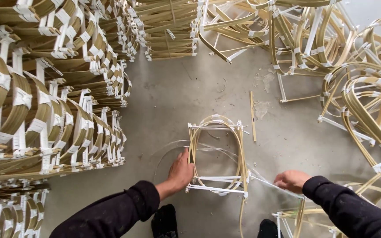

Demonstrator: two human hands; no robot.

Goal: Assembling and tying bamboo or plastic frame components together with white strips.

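A frame of bent bamboo strips and white bars [219, 154] lies on the grey floor in front of me. My left hand [180, 172] grips its left side near the lower white bar. My right hand [291, 180] is closed on a thin clear strip [265, 181] that runs from the frame's lower right corner. Both arms wear dark sleeves. A loop of clear strip [164, 152] curves on the floor left of the frame.
Tall stacks of finished bamboo frames [45, 101] fill the left. Loose frames [358, 88] are heaped at the right and back. A bamboo stick [252, 115] lies on the floor. My dark shoes [164, 220] show below. Another frame [296, 216] lies at lower right.
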